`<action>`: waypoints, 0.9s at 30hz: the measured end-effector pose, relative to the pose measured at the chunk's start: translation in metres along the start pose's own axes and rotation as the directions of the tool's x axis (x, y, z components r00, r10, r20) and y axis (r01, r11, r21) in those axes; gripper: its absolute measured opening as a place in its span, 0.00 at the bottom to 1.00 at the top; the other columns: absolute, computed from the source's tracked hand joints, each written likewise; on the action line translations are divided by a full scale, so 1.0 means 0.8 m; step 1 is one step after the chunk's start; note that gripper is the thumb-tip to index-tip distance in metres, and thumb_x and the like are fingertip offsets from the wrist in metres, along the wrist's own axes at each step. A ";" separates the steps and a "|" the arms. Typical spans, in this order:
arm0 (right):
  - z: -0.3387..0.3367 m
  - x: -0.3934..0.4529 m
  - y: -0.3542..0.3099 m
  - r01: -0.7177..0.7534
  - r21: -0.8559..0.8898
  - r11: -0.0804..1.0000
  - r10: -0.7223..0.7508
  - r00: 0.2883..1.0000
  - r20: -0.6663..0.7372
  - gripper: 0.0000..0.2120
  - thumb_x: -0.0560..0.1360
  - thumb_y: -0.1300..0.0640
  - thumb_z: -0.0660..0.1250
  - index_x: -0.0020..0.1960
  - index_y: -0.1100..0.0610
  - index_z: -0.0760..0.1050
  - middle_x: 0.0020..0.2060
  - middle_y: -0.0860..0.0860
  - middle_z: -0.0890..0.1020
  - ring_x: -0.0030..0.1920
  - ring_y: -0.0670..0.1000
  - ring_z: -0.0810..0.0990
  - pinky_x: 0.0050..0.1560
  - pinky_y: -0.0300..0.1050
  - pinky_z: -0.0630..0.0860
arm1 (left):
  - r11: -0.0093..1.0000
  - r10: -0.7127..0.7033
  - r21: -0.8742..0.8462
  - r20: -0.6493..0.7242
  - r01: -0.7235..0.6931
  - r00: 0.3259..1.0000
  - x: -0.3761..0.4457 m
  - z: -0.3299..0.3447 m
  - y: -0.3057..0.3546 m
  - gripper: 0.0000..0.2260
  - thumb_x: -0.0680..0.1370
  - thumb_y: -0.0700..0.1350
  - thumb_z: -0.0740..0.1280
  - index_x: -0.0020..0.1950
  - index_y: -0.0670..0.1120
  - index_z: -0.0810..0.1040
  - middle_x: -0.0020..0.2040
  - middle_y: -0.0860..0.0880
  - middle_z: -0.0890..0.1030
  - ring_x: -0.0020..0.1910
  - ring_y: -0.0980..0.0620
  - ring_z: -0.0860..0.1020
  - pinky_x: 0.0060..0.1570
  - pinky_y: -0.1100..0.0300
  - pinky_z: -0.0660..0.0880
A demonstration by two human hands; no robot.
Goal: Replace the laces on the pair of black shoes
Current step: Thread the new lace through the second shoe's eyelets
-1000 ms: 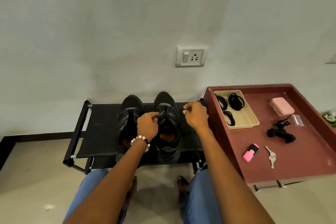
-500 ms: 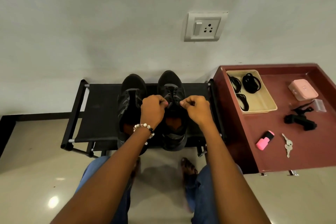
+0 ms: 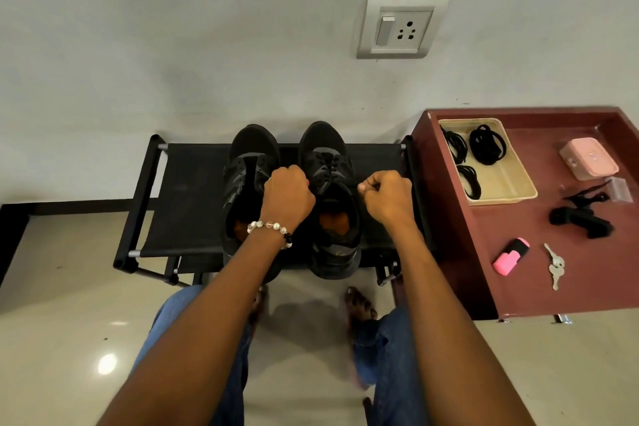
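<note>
The pair of black shoes (image 3: 294, 197) stands side by side, toes to the wall, on the black bench (image 3: 186, 197). Both hands are curled over the right shoe (image 3: 328, 183): the left hand (image 3: 288, 197) fisted at its laces, the right hand (image 3: 387, 199) pinching near its outer edge, though whether a lace is held I cannot tell. Beside the bench, a maroon tray table (image 3: 518, 287) carries a beige tray (image 3: 518, 183) of black laces (image 3: 485, 147), a pink highlighter (image 3: 511, 256) and keys (image 3: 555, 266).

Pale wall (image 3: 173, 45) with socket (image 3: 401, 26), glossy tiled floor (image 3: 62, 339), maroon table (image 3: 570, 287).
</note>
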State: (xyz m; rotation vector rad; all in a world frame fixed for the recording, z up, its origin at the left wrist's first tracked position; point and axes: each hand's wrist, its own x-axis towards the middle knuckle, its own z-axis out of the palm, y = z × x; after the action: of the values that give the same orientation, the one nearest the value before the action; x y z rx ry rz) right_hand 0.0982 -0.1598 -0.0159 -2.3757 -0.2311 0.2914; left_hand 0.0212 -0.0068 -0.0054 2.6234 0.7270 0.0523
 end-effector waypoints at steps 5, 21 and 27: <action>-0.003 0.000 0.004 -0.004 0.111 0.994 0.004 1.000 -0.003 0.09 0.75 0.60 0.72 0.38 0.62 0.81 0.35 0.52 0.82 0.43 0.52 0.83 0.49 0.46 0.79 | 0.997 0.005 -0.080 0.034 -0.002 0.999 0.001 -0.003 -0.005 0.04 0.77 0.36 0.62 0.47 0.39 0.76 0.46 0.43 0.79 0.48 0.43 0.77 0.42 0.55 0.70; 0.005 -0.003 -0.002 -0.083 0.106 0.991 0.081 0.997 0.016 0.12 0.78 0.59 0.68 0.42 0.68 0.79 0.36 0.49 0.79 0.45 0.50 0.79 0.45 0.41 0.73 | 0.982 -0.063 -0.176 0.004 0.063 0.998 -0.001 0.005 -0.004 0.13 0.81 0.41 0.61 0.39 0.36 0.72 0.38 0.40 0.77 0.39 0.41 0.78 0.36 0.51 0.73; -0.020 -0.008 -0.029 -0.198 0.356 0.913 0.158 0.978 0.139 0.12 0.75 0.59 0.72 0.36 0.65 0.80 0.32 0.53 0.81 0.30 0.46 0.76 0.36 0.42 0.76 | 0.433 -0.293 -0.793 0.326 0.428 0.899 0.003 -0.038 0.002 0.05 0.78 0.38 0.68 0.45 0.37 0.81 0.35 0.45 0.79 0.27 0.55 0.76 0.30 0.61 0.77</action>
State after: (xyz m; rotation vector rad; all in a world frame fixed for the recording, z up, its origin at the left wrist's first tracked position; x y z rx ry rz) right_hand 0.0942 -0.1547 0.0126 -2.0104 -0.0042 0.5050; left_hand 0.0201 0.0049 0.0228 1.4485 0.9017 0.0754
